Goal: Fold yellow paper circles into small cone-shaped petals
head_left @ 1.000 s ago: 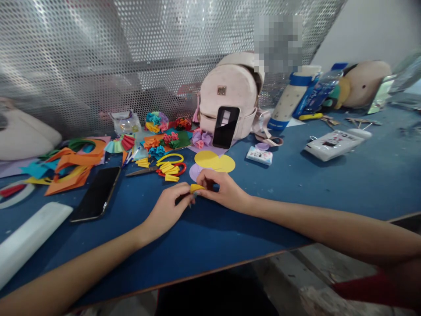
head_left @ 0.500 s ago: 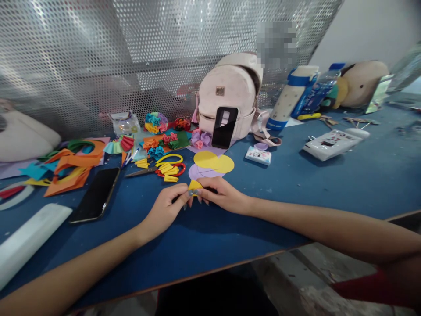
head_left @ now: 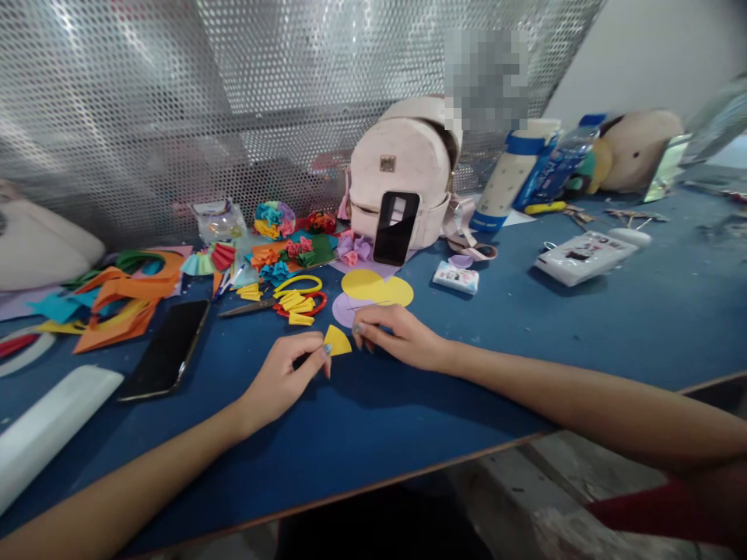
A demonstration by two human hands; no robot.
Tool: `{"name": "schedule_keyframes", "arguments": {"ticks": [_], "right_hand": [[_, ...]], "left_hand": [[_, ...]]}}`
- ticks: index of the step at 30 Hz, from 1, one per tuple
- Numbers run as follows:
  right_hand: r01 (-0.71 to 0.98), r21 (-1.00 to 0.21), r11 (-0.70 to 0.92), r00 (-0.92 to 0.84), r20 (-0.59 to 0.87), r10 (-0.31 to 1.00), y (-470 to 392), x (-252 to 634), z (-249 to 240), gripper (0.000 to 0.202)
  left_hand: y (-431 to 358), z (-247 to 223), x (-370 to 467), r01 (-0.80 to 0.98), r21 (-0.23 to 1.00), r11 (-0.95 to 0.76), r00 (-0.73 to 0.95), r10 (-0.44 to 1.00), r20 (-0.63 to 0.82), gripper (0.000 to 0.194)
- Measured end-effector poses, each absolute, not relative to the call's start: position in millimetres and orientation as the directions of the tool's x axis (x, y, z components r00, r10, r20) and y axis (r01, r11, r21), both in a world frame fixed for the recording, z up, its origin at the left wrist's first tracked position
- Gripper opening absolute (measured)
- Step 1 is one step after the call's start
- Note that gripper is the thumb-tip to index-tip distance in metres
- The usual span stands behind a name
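A yellow paper wedge (head_left: 337, 341), folded to a fan shape, is pinched between the thumb and fingers of my left hand (head_left: 288, 369) above the blue table. Just to its right is my right hand (head_left: 402, 336), apart from the wedge, its fingers curled and closed with nothing visible in them. Behind my right hand lie yellow paper circles (head_left: 365, 285) and purple paper circles (head_left: 345, 309), partly overlapping. Scissors (head_left: 248, 308) with red and yellow handles lie beyond my left hand, with small folded yellow paper pieces (head_left: 299, 302) on and around the handles.
A black phone (head_left: 166, 350) and a long white box (head_left: 58, 428) lie at the left, near orange paper scraps (head_left: 120, 315). A pale backpack (head_left: 402, 155) stands behind, a second phone (head_left: 397, 228) leaning on it. Tissue packs (head_left: 456, 278) and a bottle (head_left: 510, 179) are to the right.
My right hand has let go of the yellow paper wedge and drawn slightly away to the right. My left hand keeps the wedge and has moved a little left and down.
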State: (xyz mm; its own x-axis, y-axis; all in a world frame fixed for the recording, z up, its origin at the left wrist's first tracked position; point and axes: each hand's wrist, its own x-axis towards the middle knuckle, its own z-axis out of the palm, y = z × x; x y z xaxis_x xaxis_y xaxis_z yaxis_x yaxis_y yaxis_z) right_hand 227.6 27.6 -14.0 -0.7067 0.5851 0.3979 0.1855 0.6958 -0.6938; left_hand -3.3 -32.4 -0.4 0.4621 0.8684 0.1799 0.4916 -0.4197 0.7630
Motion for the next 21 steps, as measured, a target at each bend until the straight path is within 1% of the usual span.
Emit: {"name": "schedule_keyframes", "arguments": {"ticks": [1,2,3,5,7,8,9,10,11,14,16,18,21], "right_hand": [[0.227,-0.632,0.741,-0.678,0.444,0.586,34,231,-14,0.027],[0.288,-0.539,0.791,-0.657,0.490,0.573,40,234,-14,0.020],[0.354,-0.424,0.833,-0.674,0.502,0.542,47,237,-15,0.015],[0.482,-0.213,0.850,-0.707,0.479,0.521,59,243,-18,0.017],[0.552,-0.081,0.830,-0.726,0.443,0.526,68,248,-22,0.015],[0.589,-0.040,0.807,-0.717,0.436,0.544,70,249,-24,0.013],[0.614,-0.012,0.789,-0.709,0.430,0.558,72,250,-25,0.011],[0.634,0.006,0.774,-0.701,0.427,0.571,72,250,-25,0.009],[0.645,0.016,0.764,-0.697,0.423,0.579,72,250,-25,0.007],[0.646,0.012,0.763,-0.700,0.410,0.585,70,249,-23,0.005],[0.635,0.001,0.773,-0.708,0.401,0.581,69,249,-23,0.006],[0.621,-0.017,0.783,-0.715,0.396,0.576,69,249,-22,0.007],[0.608,-0.043,0.793,-0.719,0.394,0.572,68,249,-23,0.005]], "left_hand": [[-33,0,-4,0.522,0.731,-0.440,0.489,0.856,0.166,0.041],[-33,0,-5,0.561,0.681,-0.471,0.520,0.840,0.153,0.041],[-32,0,-5,0.603,0.612,-0.512,0.550,0.822,0.147,0.040],[-31,-1,-7,0.680,0.416,-0.604,0.597,0.785,0.164,0.038],[-29,-1,-10,0.727,0.220,-0.650,0.618,0.760,0.202,0.034],[-28,-2,-12,0.741,0.159,-0.652,0.615,0.755,0.226,0.031],[-27,-2,-13,0.751,0.135,-0.646,0.605,0.756,0.250,0.026],[-26,-2,-14,0.755,0.145,-0.640,0.592,0.760,0.269,0.019],[-25,-2,-15,0.750,0.184,-0.635,0.578,0.765,0.282,0.014],[-25,-4,-13,0.669,0.385,-0.636,0.573,0.771,0.278,0.014],[-26,-5,-11,0.590,0.494,-0.639,0.594,0.758,0.271,0.005],[-26,-5,-9,0.525,0.547,-0.652,0.618,0.734,0.281,0.010],[-27,-5,-8,0.485,0.585,-0.650,0.612,0.730,0.305,0.013]]}}
